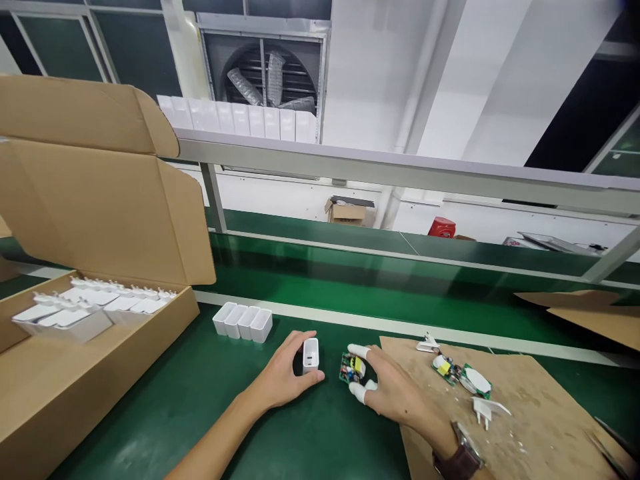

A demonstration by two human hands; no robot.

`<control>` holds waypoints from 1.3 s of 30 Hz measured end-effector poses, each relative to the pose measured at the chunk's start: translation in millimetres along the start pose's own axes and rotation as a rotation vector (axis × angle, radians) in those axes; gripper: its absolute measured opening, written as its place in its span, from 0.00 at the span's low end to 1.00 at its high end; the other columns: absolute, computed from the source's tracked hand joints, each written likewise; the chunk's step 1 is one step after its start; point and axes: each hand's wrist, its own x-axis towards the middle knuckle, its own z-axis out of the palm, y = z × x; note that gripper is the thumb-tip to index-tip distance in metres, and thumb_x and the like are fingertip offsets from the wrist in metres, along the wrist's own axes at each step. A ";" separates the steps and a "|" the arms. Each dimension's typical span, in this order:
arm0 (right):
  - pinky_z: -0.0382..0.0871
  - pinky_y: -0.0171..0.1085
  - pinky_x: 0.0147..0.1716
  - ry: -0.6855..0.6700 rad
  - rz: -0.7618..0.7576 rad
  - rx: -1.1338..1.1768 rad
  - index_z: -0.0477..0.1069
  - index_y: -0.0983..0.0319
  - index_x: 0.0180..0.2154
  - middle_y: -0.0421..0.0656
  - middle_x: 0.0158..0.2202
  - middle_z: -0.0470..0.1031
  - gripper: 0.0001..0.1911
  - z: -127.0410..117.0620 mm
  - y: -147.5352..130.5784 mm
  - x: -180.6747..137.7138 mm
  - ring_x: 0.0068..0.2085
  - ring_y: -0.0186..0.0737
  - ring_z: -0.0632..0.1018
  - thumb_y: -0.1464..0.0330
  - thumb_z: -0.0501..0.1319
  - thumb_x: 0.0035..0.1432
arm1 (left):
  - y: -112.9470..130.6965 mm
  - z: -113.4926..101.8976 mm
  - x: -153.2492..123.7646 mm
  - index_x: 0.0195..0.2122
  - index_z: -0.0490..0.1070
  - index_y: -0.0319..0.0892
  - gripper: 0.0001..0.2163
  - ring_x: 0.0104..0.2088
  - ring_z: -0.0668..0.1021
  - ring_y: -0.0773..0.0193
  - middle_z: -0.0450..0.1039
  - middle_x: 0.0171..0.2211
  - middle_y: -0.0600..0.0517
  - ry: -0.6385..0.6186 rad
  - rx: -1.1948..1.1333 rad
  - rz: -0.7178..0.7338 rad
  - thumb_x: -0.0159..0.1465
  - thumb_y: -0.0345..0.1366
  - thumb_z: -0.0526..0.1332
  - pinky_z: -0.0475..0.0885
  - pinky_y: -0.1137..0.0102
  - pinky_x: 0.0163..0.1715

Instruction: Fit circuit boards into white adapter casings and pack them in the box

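Note:
My left hand [283, 373] has thumb and forefinger curled around a small white charger case [311, 353], which stands upright on the green bench with its slotted inner end facing up. White finger cots cover the fingertips of my right hand [385, 383]. Between those fingertips is a small circuit board [351, 368] with a yellow part and other components on it, just right of the case. Left of my hands, several empty white cases [243, 321] stand in a row. More circuit boards [457, 375] and a white plug piece [485, 410] lie on the right.
An open cardboard box [125, 360] on the left holds several white cases with plug pins. A flat cardboard sheet [530, 427] covers the right of the bench, with tweezers [607, 453] at its edge. Behind runs a green conveyor belt [350, 280] under a shelf rail [380, 163].

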 end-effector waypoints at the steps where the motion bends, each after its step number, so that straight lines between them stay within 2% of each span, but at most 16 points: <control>1: 0.69 0.48 0.63 0.007 -0.010 0.015 0.61 0.61 0.68 0.52 0.62 0.71 0.34 2.8 -1.3 3.8 0.60 0.51 0.75 0.67 0.60 0.61 | -0.2 -0.7 -0.2 0.67 0.62 0.50 0.32 0.54 0.76 0.49 0.69 0.55 0.47 -0.010 0.001 -0.003 0.63 0.44 0.69 0.73 0.55 0.58; 6: 0.61 0.55 0.69 0.017 -0.009 0.071 0.60 0.66 0.69 0.55 0.67 0.64 0.35 25.3 14.2 9.5 0.67 0.55 0.66 0.68 0.59 0.60 | -1.9 -6.4 -3.8 0.71 0.54 0.53 0.38 0.63 0.71 0.45 0.63 0.63 0.45 -0.071 0.006 -0.061 0.63 0.44 0.70 0.68 0.51 0.64; 9: 0.64 0.56 0.67 0.089 -0.015 0.122 0.60 0.63 0.68 0.54 0.65 0.66 0.33 40.4 28.1 6.6 0.65 0.55 0.68 0.66 0.58 0.63 | -3.1 -8.9 -5.4 0.73 0.50 0.55 0.40 0.65 0.68 0.45 0.61 0.66 0.45 -0.100 -0.015 -0.051 0.64 0.42 0.69 0.66 0.50 0.66; 13: 0.73 0.56 0.58 0.221 -0.106 0.089 0.60 0.59 0.67 0.53 0.57 0.71 0.31 50.6 30.6 4.4 0.56 0.54 0.74 0.70 0.57 0.63 | -8.6 -6.0 -2.5 0.73 0.47 0.54 0.39 0.68 0.67 0.49 0.61 0.68 0.47 -0.111 -0.120 0.029 0.63 0.31 0.63 0.59 0.52 0.71; 16: 0.75 0.56 0.54 0.374 -0.231 0.014 0.57 0.57 0.67 0.52 0.55 0.72 0.33 49.8 22.9 4.6 0.54 0.55 0.74 0.75 0.57 0.61 | -14.0 -1.5 2.3 0.72 0.50 0.53 0.36 0.60 0.73 0.50 0.67 0.64 0.47 0.002 -0.098 -0.022 0.64 0.34 0.64 0.66 0.53 0.66; 19: 0.76 0.57 0.51 0.555 -0.319 -0.042 0.56 0.59 0.67 0.53 0.55 0.72 0.31 46.0 15.2 5.6 0.55 0.57 0.74 0.75 0.56 0.64 | -14.4 0.2 4.9 0.72 0.50 0.55 0.38 0.47 0.76 0.54 0.69 0.57 0.48 0.059 -0.007 -0.088 0.64 0.41 0.68 0.74 0.55 0.54; 23: 0.76 0.60 0.53 0.688 -0.362 -0.062 0.56 0.62 0.68 0.55 0.54 0.72 0.30 43.5 12.2 6.8 0.57 0.58 0.73 0.75 0.57 0.68 | -5.6 -0.9 2.7 0.73 0.46 0.58 0.48 0.39 0.72 0.61 0.66 0.55 0.50 -0.061 -0.082 -0.107 0.58 0.45 0.75 0.73 0.61 0.45; 28: 0.74 0.62 0.55 0.758 -0.295 0.000 0.56 0.61 0.69 0.55 0.57 0.70 0.29 46.4 14.3 6.6 0.59 0.58 0.71 0.72 0.58 0.69 | 6.0 0.8 0.4 0.74 0.44 0.57 0.54 0.34 0.69 0.62 0.68 0.43 0.55 -0.256 -0.109 -0.162 0.54 0.52 0.77 0.69 0.66 0.37; 30: 0.74 0.61 0.55 0.756 -0.279 0.032 0.57 0.60 0.69 0.54 0.57 0.70 0.29 48.1 14.5 6.6 0.59 0.58 0.71 0.71 0.58 0.69 | 10.5 1.9 0.5 0.73 0.49 0.56 0.50 0.35 0.69 0.61 0.68 0.38 0.56 -0.293 -0.039 -0.157 0.56 0.54 0.76 0.68 0.67 0.36; 33: 0.74 0.61 0.55 0.755 -0.296 0.074 0.56 0.61 0.69 0.54 0.57 0.70 0.30 49.7 12.6 5.9 0.59 0.57 0.71 0.71 0.58 0.69 | 18.7 3.2 0.3 0.64 0.66 0.54 0.32 0.36 0.71 0.59 0.67 0.36 0.56 -0.268 0.030 -0.080 0.60 0.50 0.73 0.69 0.66 0.37; 35: 0.74 0.60 0.56 0.776 -0.308 0.083 0.56 0.61 0.69 0.54 0.57 0.70 0.29 49.0 9.3 4.2 0.59 0.56 0.71 0.71 0.58 0.69 | 23.1 4.4 -0.4 0.56 0.71 0.51 0.24 0.42 0.74 0.57 0.68 0.44 0.53 -0.180 0.022 -0.005 0.60 0.42 0.74 0.72 0.65 0.42; 37: 0.73 0.59 0.57 0.808 -0.318 0.073 0.58 0.61 0.68 0.54 0.57 0.70 0.28 46.7 4.2 1.3 0.59 0.56 0.71 0.72 0.59 0.69 | 24.1 6.1 -1.0 0.53 0.70 0.49 0.23 0.51 0.75 0.54 0.66 0.54 0.49 -0.071 0.000 0.061 0.58 0.32 0.72 0.74 0.63 0.51; 39: 0.73 0.57 0.57 0.802 -0.334 0.061 0.58 0.62 0.67 0.55 0.58 0.70 0.28 43.8 -2.1 -2.3 0.60 0.55 0.71 0.72 0.59 0.69 | 21.3 8.0 -1.2 0.55 0.68 0.49 0.24 0.56 0.74 0.53 0.65 0.58 0.49 -0.019 -0.006 0.108 0.59 0.26 0.69 0.72 0.61 0.57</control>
